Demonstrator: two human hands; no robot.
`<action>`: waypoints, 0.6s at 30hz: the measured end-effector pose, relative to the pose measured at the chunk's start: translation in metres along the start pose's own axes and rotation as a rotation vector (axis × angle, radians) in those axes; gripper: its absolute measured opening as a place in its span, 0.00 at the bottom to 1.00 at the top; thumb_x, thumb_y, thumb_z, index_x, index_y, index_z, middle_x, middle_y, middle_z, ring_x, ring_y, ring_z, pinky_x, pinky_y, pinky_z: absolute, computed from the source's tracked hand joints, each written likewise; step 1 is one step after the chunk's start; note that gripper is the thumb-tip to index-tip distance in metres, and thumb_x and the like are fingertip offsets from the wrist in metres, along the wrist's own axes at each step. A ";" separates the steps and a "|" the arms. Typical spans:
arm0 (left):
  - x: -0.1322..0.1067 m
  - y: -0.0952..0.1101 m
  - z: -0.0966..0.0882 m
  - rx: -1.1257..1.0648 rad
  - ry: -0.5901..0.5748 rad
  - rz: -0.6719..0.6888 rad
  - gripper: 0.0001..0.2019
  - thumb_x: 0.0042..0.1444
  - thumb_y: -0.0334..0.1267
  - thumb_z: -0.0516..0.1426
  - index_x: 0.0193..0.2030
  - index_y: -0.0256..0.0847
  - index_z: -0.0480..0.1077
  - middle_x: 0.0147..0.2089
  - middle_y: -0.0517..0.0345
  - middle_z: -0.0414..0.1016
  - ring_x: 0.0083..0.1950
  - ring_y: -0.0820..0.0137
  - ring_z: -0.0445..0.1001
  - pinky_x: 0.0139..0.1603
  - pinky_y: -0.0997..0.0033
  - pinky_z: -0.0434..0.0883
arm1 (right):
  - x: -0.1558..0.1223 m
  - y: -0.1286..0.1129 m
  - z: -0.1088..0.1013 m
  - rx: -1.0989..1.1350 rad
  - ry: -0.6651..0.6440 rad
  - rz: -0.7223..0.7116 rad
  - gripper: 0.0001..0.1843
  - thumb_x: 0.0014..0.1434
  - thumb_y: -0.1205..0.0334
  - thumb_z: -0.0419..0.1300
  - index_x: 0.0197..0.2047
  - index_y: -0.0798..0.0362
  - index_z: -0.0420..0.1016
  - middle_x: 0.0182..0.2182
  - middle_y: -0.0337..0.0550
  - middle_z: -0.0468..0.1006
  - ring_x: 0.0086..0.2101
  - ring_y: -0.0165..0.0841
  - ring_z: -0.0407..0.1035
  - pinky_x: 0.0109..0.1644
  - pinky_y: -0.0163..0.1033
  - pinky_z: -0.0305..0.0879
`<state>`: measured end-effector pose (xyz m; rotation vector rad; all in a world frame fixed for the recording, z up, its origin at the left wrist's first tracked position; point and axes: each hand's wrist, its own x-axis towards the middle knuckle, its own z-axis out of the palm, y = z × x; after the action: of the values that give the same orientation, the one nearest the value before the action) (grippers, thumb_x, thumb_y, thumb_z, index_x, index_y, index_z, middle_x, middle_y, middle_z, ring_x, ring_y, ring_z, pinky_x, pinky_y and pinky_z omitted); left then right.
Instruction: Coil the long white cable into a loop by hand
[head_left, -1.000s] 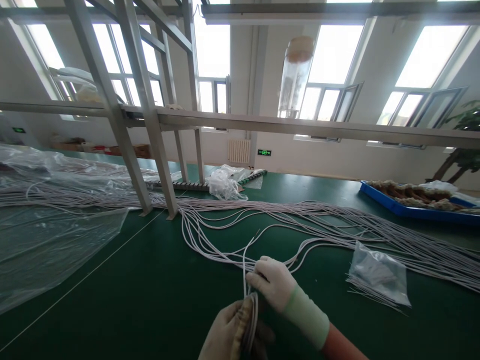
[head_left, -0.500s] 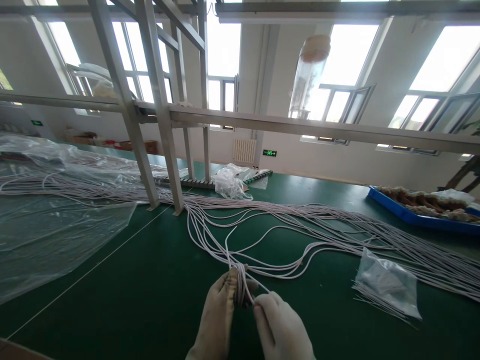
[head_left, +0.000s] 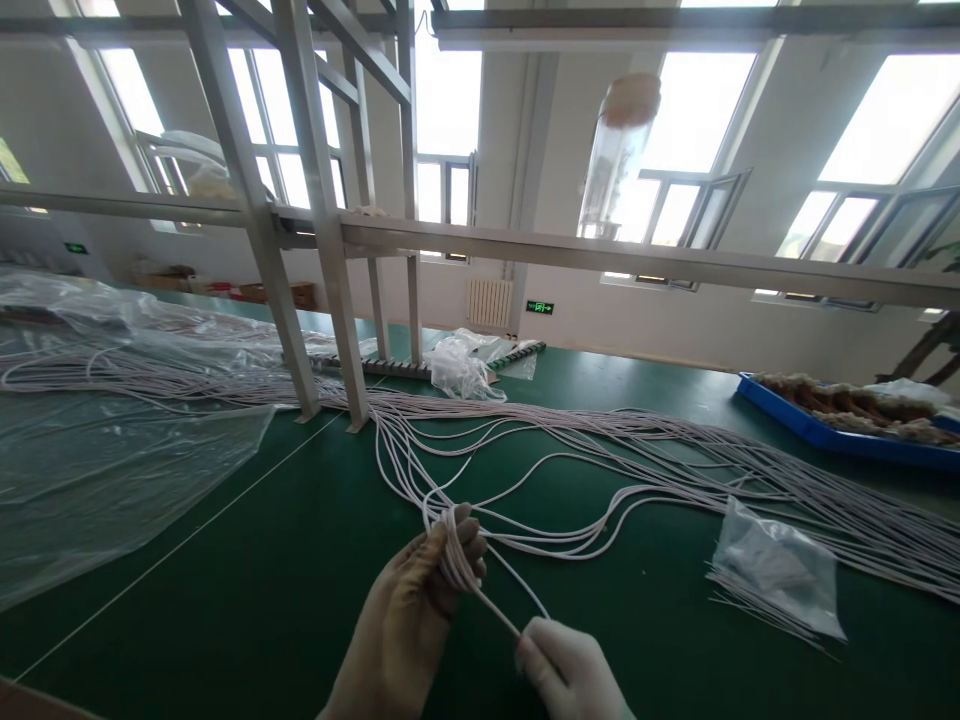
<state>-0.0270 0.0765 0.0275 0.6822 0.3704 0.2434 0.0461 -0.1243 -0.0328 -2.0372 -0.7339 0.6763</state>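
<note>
My left hand (head_left: 420,585), in a pale glove stained at the fingers, is closed around a small coil of thin light-grey cable (head_left: 455,552). My right hand (head_left: 566,665), also gloved, is lower and to the right. It grips a stretch of the same cable, which runs taut from the coil down to its fingers. Another length of cable (head_left: 517,575) passes from behind the left hand toward the right hand. Beyond both hands, a long bundle of such cables (head_left: 570,418) lies across the green table (head_left: 247,600), with several loose loops hanging toward me.
A metal rack (head_left: 334,250) stands on the table, its crossbar spanning overhead with a clear jar (head_left: 619,155) on it. Plastic sheeting (head_left: 112,480) covers cables at left. To the right are a clear bag (head_left: 780,565) over thin strips and a blue tray (head_left: 840,437).
My left hand has moved left and slightly up with the coil. My right hand has shifted a little right and down, stretching the cable between the two.
</note>
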 end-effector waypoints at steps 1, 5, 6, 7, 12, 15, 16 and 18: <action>-0.002 0.004 0.002 -0.002 -0.010 -0.005 0.14 0.64 0.36 0.60 0.55 0.37 0.73 0.48 0.50 0.80 0.47 0.65 0.79 0.53 0.63 0.75 | 0.004 0.003 -0.006 0.015 0.003 0.034 0.15 0.70 0.57 0.53 0.37 0.52 0.77 0.33 0.42 0.78 0.35 0.38 0.73 0.38 0.37 0.67; -0.018 0.013 0.017 0.060 -0.068 -0.208 0.16 0.59 0.41 0.65 0.50 0.34 0.75 0.41 0.50 0.81 0.40 0.66 0.80 0.44 0.67 0.76 | 0.029 -0.002 -0.038 -0.112 0.103 0.026 0.16 0.65 0.52 0.62 0.31 0.54 0.76 0.30 0.39 0.74 0.32 0.36 0.69 0.37 0.37 0.65; -0.021 0.012 0.021 0.089 -0.105 -0.250 0.18 0.57 0.43 0.66 0.49 0.33 0.75 0.39 0.50 0.81 0.37 0.66 0.79 0.41 0.68 0.75 | 0.037 -0.007 -0.047 -0.155 0.127 -0.001 0.15 0.64 0.53 0.65 0.30 0.54 0.75 0.30 0.39 0.72 0.32 0.35 0.68 0.36 0.37 0.65; -0.023 0.010 0.024 0.127 -0.145 -0.283 0.20 0.56 0.46 0.67 0.49 0.32 0.75 0.37 0.50 0.81 0.34 0.67 0.79 0.37 0.69 0.74 | 0.045 -0.014 -0.055 -0.181 0.142 -0.022 0.14 0.62 0.55 0.67 0.29 0.55 0.74 0.30 0.38 0.71 0.31 0.34 0.67 0.36 0.36 0.65; -0.021 -0.010 0.029 0.384 -0.221 -0.432 0.32 0.49 0.57 0.68 0.51 0.31 0.74 0.35 0.47 0.82 0.31 0.65 0.77 0.36 0.67 0.71 | 0.060 -0.053 -0.072 -0.201 0.156 -0.069 0.08 0.59 0.63 0.69 0.31 0.54 0.74 0.33 0.39 0.72 0.33 0.35 0.68 0.37 0.38 0.68; -0.014 -0.025 0.025 0.458 -0.146 -0.400 0.31 0.50 0.59 0.66 0.49 0.33 0.75 0.35 0.47 0.82 0.33 0.61 0.78 0.39 0.63 0.72 | 0.048 -0.073 -0.058 -0.275 0.189 -0.091 0.06 0.65 0.64 0.63 0.34 0.53 0.76 0.35 0.41 0.73 0.35 0.38 0.70 0.40 0.42 0.70; -0.012 -0.030 0.023 0.476 -0.108 -0.375 0.28 0.51 0.59 0.66 0.48 0.34 0.76 0.36 0.47 0.82 0.35 0.59 0.79 0.41 0.60 0.73 | 0.043 -0.078 -0.051 -0.337 0.199 -0.088 0.07 0.67 0.64 0.60 0.35 0.53 0.76 0.35 0.42 0.74 0.36 0.39 0.70 0.41 0.44 0.71; -0.008 -0.036 0.016 0.514 -0.014 -0.321 0.21 0.52 0.54 0.66 0.43 0.38 0.78 0.37 0.47 0.82 0.42 0.52 0.79 0.47 0.54 0.74 | 0.031 -0.085 -0.036 -0.482 0.205 -0.062 0.07 0.67 0.65 0.59 0.37 0.52 0.77 0.34 0.45 0.75 0.36 0.42 0.71 0.41 0.48 0.72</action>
<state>-0.0244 0.0375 0.0172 1.1134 0.5292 -0.1715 0.0704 -0.0818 0.0512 -2.4601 -0.8964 0.2600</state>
